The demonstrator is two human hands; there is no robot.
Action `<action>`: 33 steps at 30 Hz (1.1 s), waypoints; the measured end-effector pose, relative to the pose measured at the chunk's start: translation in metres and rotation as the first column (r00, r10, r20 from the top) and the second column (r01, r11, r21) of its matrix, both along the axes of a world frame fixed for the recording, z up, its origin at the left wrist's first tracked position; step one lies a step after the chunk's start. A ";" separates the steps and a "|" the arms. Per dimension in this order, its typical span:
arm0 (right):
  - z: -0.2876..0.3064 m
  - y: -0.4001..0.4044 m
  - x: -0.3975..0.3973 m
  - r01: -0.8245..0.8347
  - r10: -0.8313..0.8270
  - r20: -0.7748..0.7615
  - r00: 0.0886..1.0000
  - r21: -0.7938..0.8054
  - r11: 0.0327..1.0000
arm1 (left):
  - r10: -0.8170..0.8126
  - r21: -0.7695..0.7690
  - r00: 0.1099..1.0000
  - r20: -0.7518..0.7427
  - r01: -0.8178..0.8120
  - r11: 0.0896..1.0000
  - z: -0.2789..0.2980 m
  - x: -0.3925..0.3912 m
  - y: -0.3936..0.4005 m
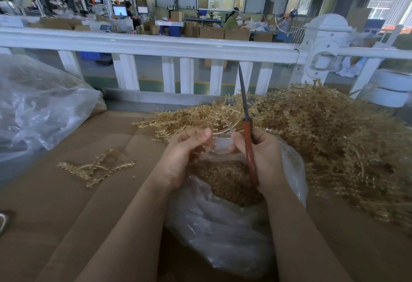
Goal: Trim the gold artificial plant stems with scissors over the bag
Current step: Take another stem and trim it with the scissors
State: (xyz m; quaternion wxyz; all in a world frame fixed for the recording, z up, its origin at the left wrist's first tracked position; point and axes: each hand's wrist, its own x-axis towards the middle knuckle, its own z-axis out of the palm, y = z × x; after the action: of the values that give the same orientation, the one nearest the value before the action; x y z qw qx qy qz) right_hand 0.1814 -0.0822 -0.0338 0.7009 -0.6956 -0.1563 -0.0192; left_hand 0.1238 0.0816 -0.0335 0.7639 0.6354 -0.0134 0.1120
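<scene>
**benchwatcher:** Forearms are coming in from the bottom edge, both hands hovering over the clear plastic bag [223, 226] that's sitting open on the brown cardboard-covered bench [66, 192]. Gold clippings [225, 177] are piling up inside it.

**snipsnap:** What's each grip doing?

**benchwatcher:** Right hand [263, 157] is clenching round the red-handled scissors [248, 139], dark blades pointing up and away toward the white railing [156, 45]. Can't tell if the blades are parted, they're reading as one thin line. Left hand [187, 154] is curling its fingers and pinching a pale gold stem [219, 131] that's arcing across to just beside the scissor handles, right above the bag mouth.

**snipsnap:** And the rest of the plants?

**benchwatcher:** Big heap of gold stems [323, 130] is lying on the bench to the right and behind the bag, touching it. A few loose sprigs [98, 167] are lying apart on the left. Another crumpled plastic bag [38, 103] is sitting at far left, near the railing.
</scene>
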 end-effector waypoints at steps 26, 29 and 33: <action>-0.006 0.000 -0.004 0.038 0.062 0.195 0.979 -0.471 0.881 | 0.291 -0.476 0.955 -0.055 -0.281 0.833 0.003 0.005 0.006; -0.007 0.000 -0.003 0.093 0.038 0.242 0.970 -0.509 0.856 | 0.308 -0.393 0.951 -0.036 -0.296 0.870 0.002 0.006 0.002; -0.009 0.001 -0.003 0.217 -0.011 0.349 0.937 -0.557 0.802 | 0.317 -0.316 0.948 0.042 -0.288 0.904 0.003 0.004 -0.003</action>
State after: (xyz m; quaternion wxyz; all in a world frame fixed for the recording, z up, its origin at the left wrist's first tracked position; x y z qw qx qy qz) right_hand 0.1783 -0.0814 -0.0427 0.4130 -0.8728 -0.2264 -0.1282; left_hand 0.1281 0.0784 -0.0308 0.8248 0.4981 0.0676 0.2590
